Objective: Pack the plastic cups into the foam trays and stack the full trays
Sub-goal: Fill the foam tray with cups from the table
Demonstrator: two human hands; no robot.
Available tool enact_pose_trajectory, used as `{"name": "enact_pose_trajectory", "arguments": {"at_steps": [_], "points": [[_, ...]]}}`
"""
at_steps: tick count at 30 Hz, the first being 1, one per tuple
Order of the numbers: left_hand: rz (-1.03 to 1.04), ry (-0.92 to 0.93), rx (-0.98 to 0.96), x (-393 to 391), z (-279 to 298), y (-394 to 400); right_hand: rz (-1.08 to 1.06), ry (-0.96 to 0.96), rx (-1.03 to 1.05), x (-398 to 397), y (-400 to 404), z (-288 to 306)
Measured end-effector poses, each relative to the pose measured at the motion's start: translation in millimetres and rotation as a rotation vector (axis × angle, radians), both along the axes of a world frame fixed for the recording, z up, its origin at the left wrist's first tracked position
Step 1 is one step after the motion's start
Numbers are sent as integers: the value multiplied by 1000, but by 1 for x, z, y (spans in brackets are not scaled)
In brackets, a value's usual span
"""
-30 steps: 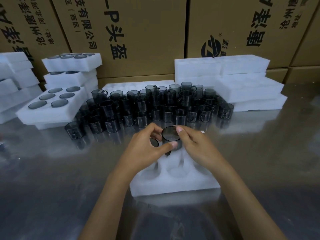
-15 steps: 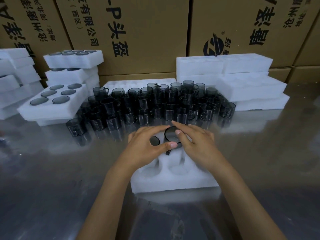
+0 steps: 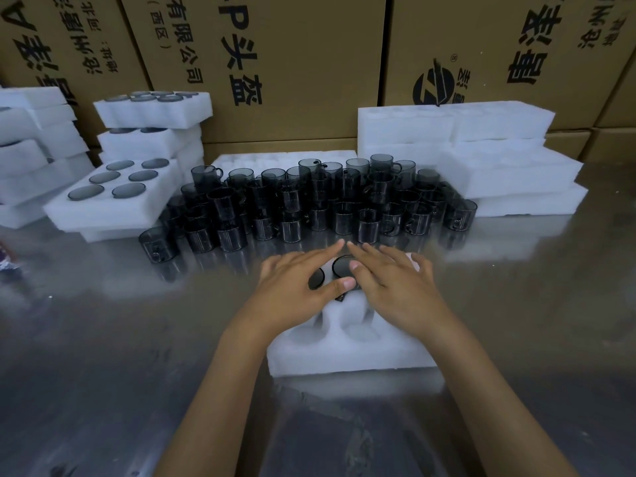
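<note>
Both hands lie flat over the far end of the white foam tray (image 3: 347,352) on the shiny metal table (image 3: 103,373). The left hand (image 3: 292,287) has its fingers straight and spread, thumb stretched toward one o'clock, pressing on a smoky grey plastic cup (image 3: 316,278) sunk in a pocket. The right hand (image 3: 389,287) is likewise flat, fingers fanned toward eleven o'clock, its thumb at the rim of a second grey cup (image 3: 342,265) just beside the first. Neither hand grips anything; they push down with straight fingers.

This looks like seating the far pair of cups. To do it well, I'd say press straight down and evenly until each upturned base sits flush with the foam, as in the filled tray (image 3: 113,201) at ten o'clock. A small dark bit (image 3: 340,297), perhaps a handle, shows at the foam between the thumbs; it probably needs to sit in its slot, or the cup will ride up and the stack above will rock. Soft foam dents, so palm weight should stay off the bare pockets nearer the person, two of which show open at six o'clock from the hands.

The loose supply of grey handled cups (image 3: 327,204) stands crowded at twelve o'clock, near the fingertips, with bare foam trays (image 3: 481,149) piled at one o'clock and full stacks (image 3: 151,132) at ten.
</note>
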State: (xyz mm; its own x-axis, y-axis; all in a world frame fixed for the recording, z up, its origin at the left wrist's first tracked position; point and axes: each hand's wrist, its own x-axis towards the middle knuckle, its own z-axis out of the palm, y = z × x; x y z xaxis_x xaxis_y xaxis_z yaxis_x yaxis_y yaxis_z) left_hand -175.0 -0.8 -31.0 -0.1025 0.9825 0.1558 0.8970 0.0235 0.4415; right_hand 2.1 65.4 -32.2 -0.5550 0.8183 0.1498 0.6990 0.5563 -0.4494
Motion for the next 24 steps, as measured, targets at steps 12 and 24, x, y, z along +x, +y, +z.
{"name": "enact_pose_trajectory", "arguments": {"at_steps": [12, 24], "points": [[16, 52, -30, -1, -4, 5, -10, -150, 7, -3, 2, 4], [5, -29, 27, -3, -4, 7, -70, 28, -139, -12, 27, 30]]}}
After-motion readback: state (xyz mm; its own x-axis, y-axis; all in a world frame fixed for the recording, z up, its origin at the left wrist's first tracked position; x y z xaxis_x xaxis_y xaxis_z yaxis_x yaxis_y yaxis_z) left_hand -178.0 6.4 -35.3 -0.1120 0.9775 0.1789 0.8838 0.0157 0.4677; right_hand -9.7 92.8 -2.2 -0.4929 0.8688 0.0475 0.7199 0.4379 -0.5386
